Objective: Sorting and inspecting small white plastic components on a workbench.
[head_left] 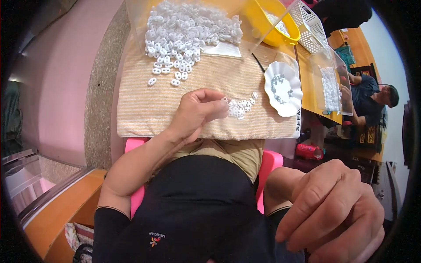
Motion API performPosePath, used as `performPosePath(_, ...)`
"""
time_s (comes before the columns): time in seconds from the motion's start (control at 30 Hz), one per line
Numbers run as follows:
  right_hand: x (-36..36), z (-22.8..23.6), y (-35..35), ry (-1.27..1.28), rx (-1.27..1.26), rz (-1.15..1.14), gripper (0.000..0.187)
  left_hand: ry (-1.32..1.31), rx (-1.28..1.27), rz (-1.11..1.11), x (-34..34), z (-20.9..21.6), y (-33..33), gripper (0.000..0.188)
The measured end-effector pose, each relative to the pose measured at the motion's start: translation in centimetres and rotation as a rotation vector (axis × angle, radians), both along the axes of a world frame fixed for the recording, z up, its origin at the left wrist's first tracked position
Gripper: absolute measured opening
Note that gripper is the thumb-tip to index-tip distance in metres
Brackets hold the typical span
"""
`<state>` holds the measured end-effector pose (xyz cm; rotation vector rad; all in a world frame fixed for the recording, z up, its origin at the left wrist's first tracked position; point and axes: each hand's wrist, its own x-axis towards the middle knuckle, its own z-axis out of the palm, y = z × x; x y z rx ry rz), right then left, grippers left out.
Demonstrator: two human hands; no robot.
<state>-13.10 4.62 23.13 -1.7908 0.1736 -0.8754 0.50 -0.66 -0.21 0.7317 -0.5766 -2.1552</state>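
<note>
Far left on the striped towel [144, 105], a heap of white two-holed pieces [188, 33]. Nearer, with the left hand [197, 108], pinching a small white piece [225, 100] between thumb and forefinger. Just right of it, lying loosely on the towel, a cluster of similar pieces [239, 108]. Farther right, a scalloped white dish [290, 107] holding small grey pieces [277, 80]. Near right, raised, the right hand [335, 210], fingers curled inward; cannot tell whether gripping anything.
</note>
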Motion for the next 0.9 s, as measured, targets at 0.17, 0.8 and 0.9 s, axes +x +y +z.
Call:
performPosePath(0.17, -0.1, -0.3, -0.2, 0.02, -0.002, 0.012, 0.022, -0.001, 0.013, 0.013, 0.0, 0.1, 0.1, 0.012)
performPosePath(0.8, -1.0, 1.2, 0.2, 0.183, -0.024, -0.021, 0.039, 0.035, 0.006, 0.006, -0.1, -0.1, 0.1, 0.013)
performPosePath(0.9, -1.3, 1.5, 0.2, 0.243, 0.008, -0.033, 0.041, 0.041, 0.008, 0.013, 0.1, 0.0, 0.0, 0.012)
